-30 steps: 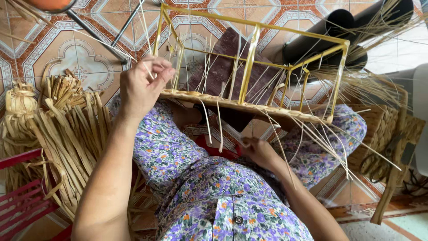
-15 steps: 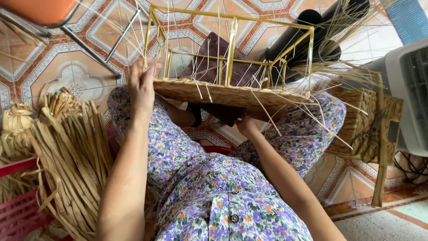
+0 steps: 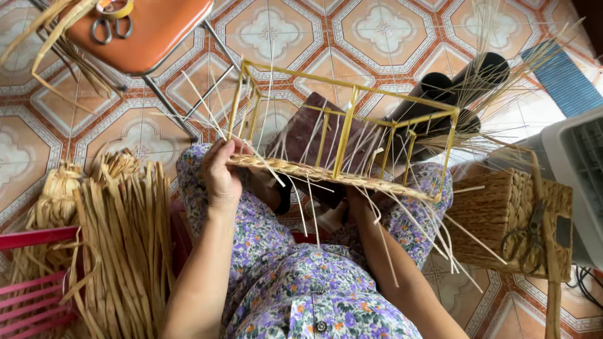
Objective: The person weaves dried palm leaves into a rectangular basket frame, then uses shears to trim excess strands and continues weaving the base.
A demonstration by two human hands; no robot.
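A yellow wire basket frame (image 3: 344, 122) rests across my lap, its woven straw base (image 3: 326, 174) seen edge-on, with thin straw stakes poking out all round. My left hand (image 3: 221, 172) grips the left corner of the woven base. My right hand (image 3: 355, 196) reaches under the base near its middle and is mostly hidden by it; its fingers cannot be seen.
A bundle of flat straw strips (image 3: 119, 238) lies at my left beside a pink crate (image 3: 28, 282). An orange chair (image 3: 147, 28) carries scissors (image 3: 112, 28) and tape. A woven box (image 3: 512, 220) with scissors stands at the right, next to a grey fan (image 3: 578, 169). Black tubes (image 3: 452, 94) lie behind.
The frame has tipped so its woven base now shows edge-on. My left hand slid down to the base's left corner; my right hand went under the base.
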